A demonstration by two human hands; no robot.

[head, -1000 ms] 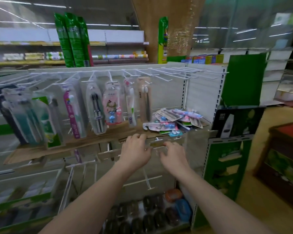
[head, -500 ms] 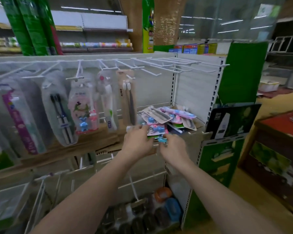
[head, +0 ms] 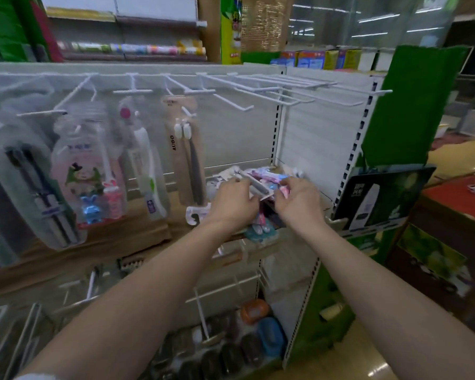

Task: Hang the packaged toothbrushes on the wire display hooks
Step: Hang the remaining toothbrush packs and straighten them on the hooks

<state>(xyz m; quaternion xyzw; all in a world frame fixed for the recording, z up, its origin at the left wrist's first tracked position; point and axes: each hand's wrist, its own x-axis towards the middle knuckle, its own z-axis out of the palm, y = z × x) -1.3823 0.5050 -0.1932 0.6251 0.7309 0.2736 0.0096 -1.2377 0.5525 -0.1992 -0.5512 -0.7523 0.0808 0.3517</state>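
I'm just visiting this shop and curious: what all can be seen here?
Loose pile of packaged toothbrushes: several, pink, blue and white, on the cardboard shelf, under both hands.
Hanging clear-plastic toothbrush packs: at least four, on the left hooks.
White wire display hooks: many, the right ones bare.
Brown cardboard shelf: one, below the hanging packs.
Green side panel: one, right of the rack.
Left hand: grips a pack in the pile.
Right hand: pinches a pink pack.

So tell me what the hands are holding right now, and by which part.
Both hands are in the pile of loose toothbrush packs. The left hand and right hand curl onto the top packs at their near edges; exact pinch points are hidden.
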